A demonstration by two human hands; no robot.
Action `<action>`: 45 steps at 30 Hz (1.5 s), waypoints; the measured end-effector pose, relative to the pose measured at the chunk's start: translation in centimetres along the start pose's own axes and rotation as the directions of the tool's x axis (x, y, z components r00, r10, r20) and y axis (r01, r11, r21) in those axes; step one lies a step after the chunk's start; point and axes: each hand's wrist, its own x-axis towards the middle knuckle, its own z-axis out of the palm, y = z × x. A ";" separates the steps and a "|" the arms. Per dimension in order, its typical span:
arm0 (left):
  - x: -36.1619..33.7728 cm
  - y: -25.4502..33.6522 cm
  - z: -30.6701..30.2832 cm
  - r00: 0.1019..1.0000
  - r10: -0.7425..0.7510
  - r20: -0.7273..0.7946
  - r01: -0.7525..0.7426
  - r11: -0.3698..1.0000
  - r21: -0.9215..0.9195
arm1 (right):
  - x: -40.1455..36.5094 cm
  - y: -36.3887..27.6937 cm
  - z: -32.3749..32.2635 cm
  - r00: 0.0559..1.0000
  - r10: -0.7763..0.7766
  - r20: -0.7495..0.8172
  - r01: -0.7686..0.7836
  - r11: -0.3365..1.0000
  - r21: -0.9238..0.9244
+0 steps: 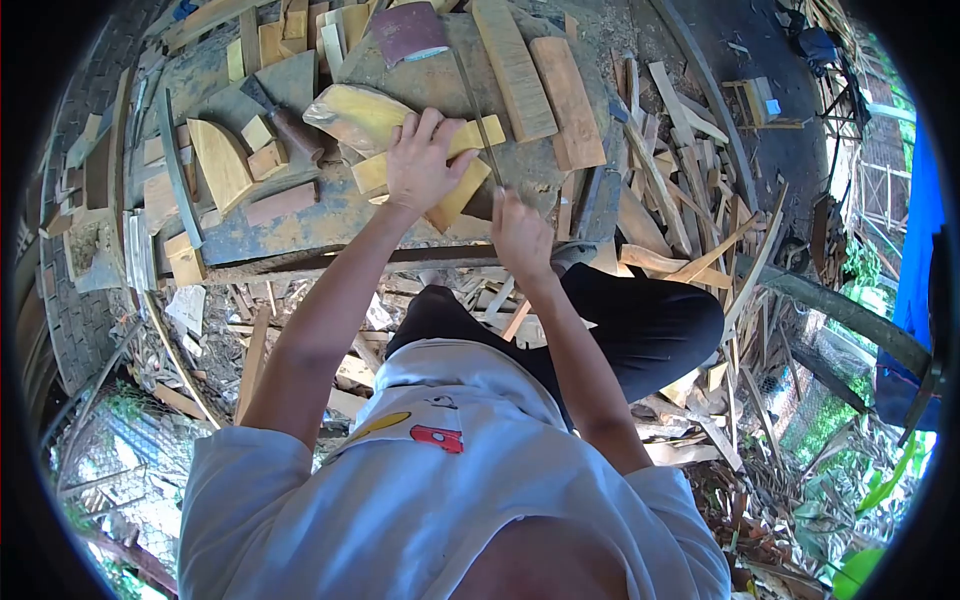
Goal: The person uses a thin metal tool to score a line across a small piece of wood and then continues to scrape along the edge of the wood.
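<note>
My left hand (425, 165) presses down on a narrow yellow wood strip (482, 132), its fingers bent over the top and the thumb spread to the side. Under and around that hand are a larger rough yellow wood piece (350, 112) and an angled offcut (462, 200). My right hand (522, 235) is closed at the near end of a long, thin, dark saw-like blade (470, 95). The blade points away from me and crosses the strip near its right end. The handle is hidden in my fist.
Two thick wood blocks (515, 70) lie right of the blade on the worn workbench (290, 232). A roll of maroon sandpaper (408, 32) sits at its far side. Left are a hatchet-like tool (290, 130) and a curved wood piece (220, 165). Scrap wood (665, 180) is heaped on the right.
</note>
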 end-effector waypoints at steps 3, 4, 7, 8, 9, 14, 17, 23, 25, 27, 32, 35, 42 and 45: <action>-0.4 0.0 -0.1 1.000 -0.001 0.008 0.000 1.000 0.013 | -3.4 1.3 -0.8 1.000 -0.019 -0.010 0.020 0.997 0.070; -0.3 0.0 0.0 1.000 0.007 0.000 -0.007 1.000 0.014 | -3.4 1.3 -0.5 1.000 -0.021 -0.005 0.021 0.997 0.074; 0.0 0.1 -0.1 1.000 0.023 -0.003 -0.023 1.000 0.015 | -1.2 1.2 1.2 0.966 -0.135 -0.220 0.125 0.991 -0.056; 0.0 0.1 -0.1 1.000 0.014 0.008 -0.014 1.000 0.017 | 0.3 0.9 2.1 0.943 -0.178 -0.283 0.142 0.979 -0.143; -0.1 0.0 -0.1 1.000 0.017 0.011 -0.017 1.000 0.018 | 1.2 0.7 2.8 0.915 -0.224 -0.336 0.152 0.962 -0.228; -0.2 -0.2 0.0 0.999 0.035 0.022 -0.035 0.999 0.004 | 0.8 0.1 0.9 0.958 -0.168 -0.231 0.138 0.980 -0.141; -0.2 0.1 -0.2 0.999 0.035 0.022 -0.035 0.999 0.023 | -3.0 1.1 -0.9 0.996 -0.081 -0.047 0.080 0.996 -0.041; -0.2 0.0 0.0 0.999 0.047 -0.010 -0.047 0.999 0.012 | 0.3 0.1 0.0 0.939 -0.245 -0.241 0.192 0.956 -0.223; -0.2 0.1 0.0 1.000 0.028 -0.012 -0.028 0.999 0.016 | 1.9 -0.4 0.2 0.978 -0.158 -0.138 0.137 0.979 -0.150; 0.0 0.1 0.2 1.000 0.006 -0.018 -0.005 1.000 0.017 | 2.3 -0.6 -0.2 0.997 -0.078 -0.026 0.075 0.993 -0.088; -0.1 0.2 -0.3 1.000 0.024 -0.010 -0.024 1.000 0.020 | -2.4 0.8 -2.5 0.989 -0.019 0.150 0.019 1.000 0.007; -0.1 0.2 -0.3 1.000 0.022 -0.015 -0.021 0.999 0.025 | -1.4 0.3 -2.6 0.992 -0.016 0.128 0.012 0.999 0.033; -0.2 0.1 0.1 1.000 0.010 -0.020 -0.009 1.000 0.022 | 3.3 -0.8 -0.5 0.999 -0.051 0.005 0.051 0.999 0.008; -0.3 0.0 -0.1 0.999 0.006 0.038 -0.007 1.000 0.027 | 0.3 -0.3 -2.9 0.988 -0.004 0.155 0.002 1.000 0.009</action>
